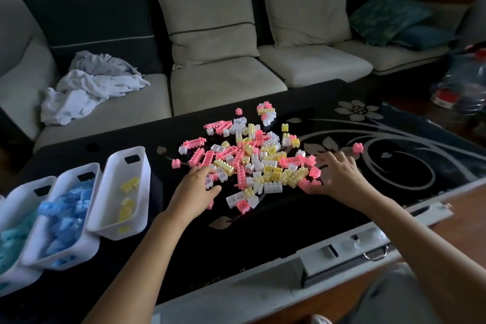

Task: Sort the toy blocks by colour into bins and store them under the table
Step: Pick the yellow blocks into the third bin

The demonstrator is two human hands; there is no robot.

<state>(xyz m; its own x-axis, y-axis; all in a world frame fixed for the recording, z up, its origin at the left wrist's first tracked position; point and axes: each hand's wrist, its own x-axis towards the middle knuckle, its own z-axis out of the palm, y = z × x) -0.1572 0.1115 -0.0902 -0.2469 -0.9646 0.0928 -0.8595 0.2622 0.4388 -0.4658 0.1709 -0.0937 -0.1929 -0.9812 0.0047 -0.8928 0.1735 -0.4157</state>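
Toy blocks (252, 160) in pink, white and pale yellow lie in one loose pile on the dark counter (263, 231), too many for us to count. We see three white bins side by side at its left end. The left bin (15, 194) holds teal blocks (10, 239), the middle bin (68, 173) holds blue blocks (65, 213), and the right bin (115, 163) holds a few yellow blocks (128, 184). Our left hand (196, 187) curls at the pile's near edge; we cannot tell whether it grips anything. Our right hand (339, 176) rests spread and relaxed on the pile's right side.
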